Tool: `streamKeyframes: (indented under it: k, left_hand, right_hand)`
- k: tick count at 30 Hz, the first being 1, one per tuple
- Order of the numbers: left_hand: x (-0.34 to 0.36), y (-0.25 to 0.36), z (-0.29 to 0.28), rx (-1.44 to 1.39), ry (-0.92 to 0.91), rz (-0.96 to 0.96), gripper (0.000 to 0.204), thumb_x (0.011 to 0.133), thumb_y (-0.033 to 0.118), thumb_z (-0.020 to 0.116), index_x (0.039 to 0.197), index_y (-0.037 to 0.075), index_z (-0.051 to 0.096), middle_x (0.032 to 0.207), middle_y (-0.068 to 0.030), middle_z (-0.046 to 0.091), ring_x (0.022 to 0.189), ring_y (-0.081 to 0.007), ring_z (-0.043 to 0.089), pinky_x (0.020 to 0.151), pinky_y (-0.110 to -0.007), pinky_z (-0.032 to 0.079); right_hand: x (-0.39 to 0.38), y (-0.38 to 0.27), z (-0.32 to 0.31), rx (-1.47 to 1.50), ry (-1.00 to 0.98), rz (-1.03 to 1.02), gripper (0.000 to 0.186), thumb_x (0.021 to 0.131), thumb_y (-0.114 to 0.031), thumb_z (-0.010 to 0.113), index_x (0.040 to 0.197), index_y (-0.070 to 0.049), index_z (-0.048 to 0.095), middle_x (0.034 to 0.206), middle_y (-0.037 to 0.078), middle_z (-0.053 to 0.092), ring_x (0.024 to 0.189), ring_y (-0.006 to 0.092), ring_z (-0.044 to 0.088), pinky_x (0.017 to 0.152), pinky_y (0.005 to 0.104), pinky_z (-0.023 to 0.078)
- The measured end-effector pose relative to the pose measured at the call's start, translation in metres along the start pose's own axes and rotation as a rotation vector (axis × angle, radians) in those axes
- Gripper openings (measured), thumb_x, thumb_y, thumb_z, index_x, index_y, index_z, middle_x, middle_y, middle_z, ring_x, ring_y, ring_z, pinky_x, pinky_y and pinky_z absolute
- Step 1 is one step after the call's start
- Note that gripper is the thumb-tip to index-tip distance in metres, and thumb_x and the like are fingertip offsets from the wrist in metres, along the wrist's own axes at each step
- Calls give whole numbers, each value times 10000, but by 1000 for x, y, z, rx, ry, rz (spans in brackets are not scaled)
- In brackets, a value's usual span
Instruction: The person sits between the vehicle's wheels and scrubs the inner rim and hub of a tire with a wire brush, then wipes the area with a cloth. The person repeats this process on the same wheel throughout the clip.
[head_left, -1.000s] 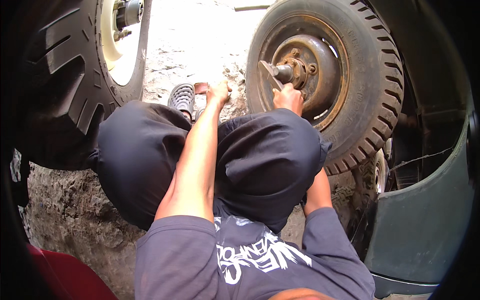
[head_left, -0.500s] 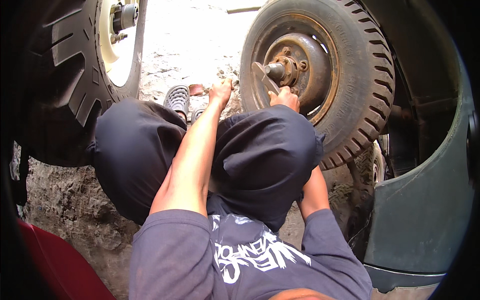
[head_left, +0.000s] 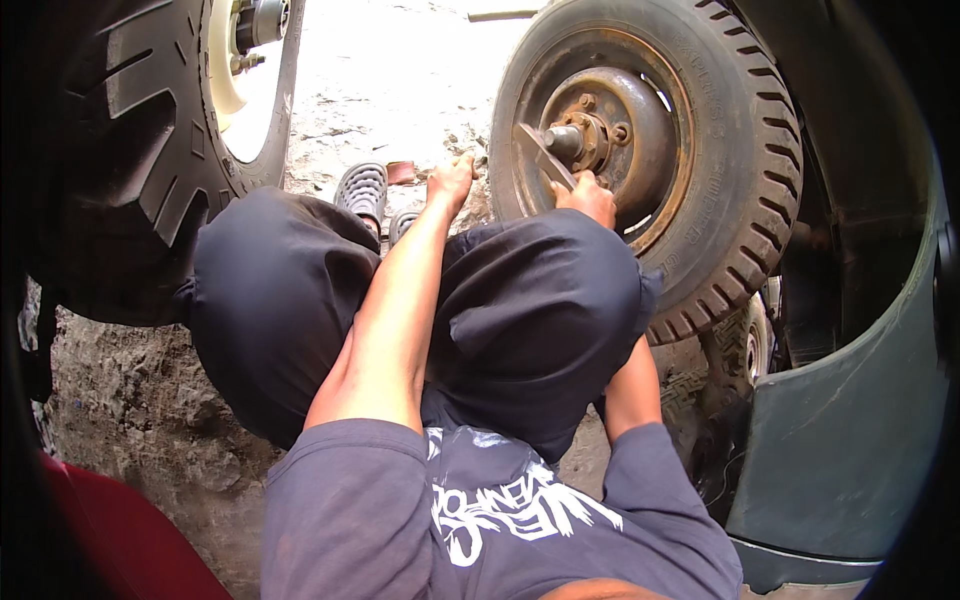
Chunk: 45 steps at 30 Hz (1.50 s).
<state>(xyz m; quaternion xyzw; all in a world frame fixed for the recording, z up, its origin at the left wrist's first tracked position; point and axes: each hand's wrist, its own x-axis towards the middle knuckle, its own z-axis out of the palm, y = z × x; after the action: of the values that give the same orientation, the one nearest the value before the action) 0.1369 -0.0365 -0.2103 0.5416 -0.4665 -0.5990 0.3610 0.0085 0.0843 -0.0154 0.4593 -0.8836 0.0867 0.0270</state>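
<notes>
In my right hand (head_left: 588, 198) is a flat metal tool (head_left: 548, 157), held aslant in front of the tyred wheel (head_left: 735, 170). Its far end lies just left of the rusty hub (head_left: 565, 143); I cannot tell whether they touch. What kind of tool it is does not show clearly. My left hand (head_left: 450, 184) is closed, left of the tyre and beyond my knees, with the thumb side up. Whatever it may hold is hidden. Bolts circle the hub, and the rim around it is brown with rust.
A large tyre (head_left: 150, 130) with a cream rim rises at the left. Dark green bodywork (head_left: 840, 450) curves along the right, and a red panel (head_left: 130, 530) fills the lower left corner. Beyond my grey clog (head_left: 362, 190), a small reddish piece (head_left: 400, 172) lies on rough ground.
The flat metal tool has turned slightly in front of the hub, with my right hand still around it. The whole view has shifted a little. My left hand remains closed.
</notes>
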Motion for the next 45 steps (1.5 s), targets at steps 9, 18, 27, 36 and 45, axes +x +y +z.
streamKeyframes:
  k: [9, 18, 27, 36, 45]
  left_hand:
    - [-16, 2, -5, 32, 19, 43, 412, 980, 414, 570, 768, 85, 699, 601, -35, 592, 519, -145, 531, 528, -351, 415]
    - [-18, 9, 11, -35, -17, 37, 403, 982, 393, 585, 742, 79, 662, 553, 2, 514, 438, -129, 450, 426, -329, 355]
    - [-38, 13, 9, -94, -126, -15, 377, 975, 375, 541, 753, 87, 640, 582, -3, 524, 458, -135, 462, 433, -319, 378]
    - [-35, 28, 1, -149, -142, -63, 405, 989, 393, 513, 765, 77, 631, 590, -3, 513, 462, -141, 462, 424, -324, 369]
    - [-34, 24, 5, -167, -320, -137, 525, 1010, 487, 503, 756, 56, 660, 569, -26, 539, 439, -156, 471, 426, -338, 403]
  right_hand:
    - [-33, 12, -77, -97, -26, -90, 364, 873, -338, 792, 1086, -46, 752, 1051, 248, 745, 1056, 409, 716, 923, 497, 552]
    - [11, -20, -73, -203, -182, -4, 385, 862, -357, 820, 1141, -95, 780, 1147, 239, 732, 1131, 397, 695, 969, 478, 546]
    - [41, -20, -129, -443, -292, -105, 445, 825, -323, 855, 1149, -32, 762, 1201, 217, 731, 1164, 349, 699, 981, 448, 564]
    - [37, -45, -141, -532, -344, -140, 443, 820, -346, 859, 1143, -54, 777, 1228, 187, 732, 1180, 320, 697, 991, 423, 559]
    - [65, -55, -104, -577, -463, -253, 306, 870, -311, 799, 1086, -94, 805, 1151, 157, 761, 1100, 282, 730, 962, 401, 568]
